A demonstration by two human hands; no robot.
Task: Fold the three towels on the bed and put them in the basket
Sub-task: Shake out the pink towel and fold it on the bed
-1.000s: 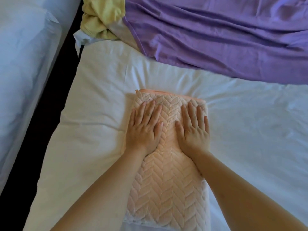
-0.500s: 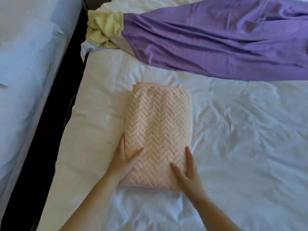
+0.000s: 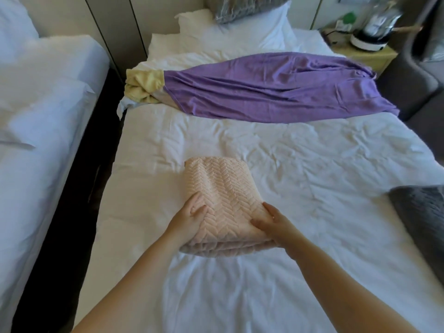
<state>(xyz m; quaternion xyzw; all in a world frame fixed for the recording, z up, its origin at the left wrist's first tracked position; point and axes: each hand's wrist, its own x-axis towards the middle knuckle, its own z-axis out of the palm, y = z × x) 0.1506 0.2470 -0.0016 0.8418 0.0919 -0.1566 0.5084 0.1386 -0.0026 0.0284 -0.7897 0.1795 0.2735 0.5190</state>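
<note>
A folded peach towel with a raised herringbone weave point(image 3: 223, 195) is seen lying lengthwise on the wrinkled white sheet of the bed point(image 3: 312, 164), in the near half of the mattress, and it is held at its near end by both hands. The left hand point(image 3: 189, 217) is placed at the towel's 8 o'clock edge, with its thumb laid on top and its fingers tucked under the layers, so its grip is closed on the fabric. The right hand point(image 3: 274, 224) is set at the 4 o'clock corner in the same manner, thumb on top and fingers wrapped beneath, its grip likewise clamped on the towel. The near edge appears slightly raised off the sheet. Toward 12 o'clock, well apart from the folded towel, a long purple towel point(image 3: 276, 85) is spread unfolded across the bed, and a crumpled pale yellow towel point(image 3: 141, 85) is bunched against its 9 o'clock end. White pillows point(image 3: 240, 32) are stacked at the headboard. A second white bed point(image 3: 48, 92) is seen at 9 o'clock, and a grey textured cushion point(image 3: 422, 212) at 3 o'clock.
</note>
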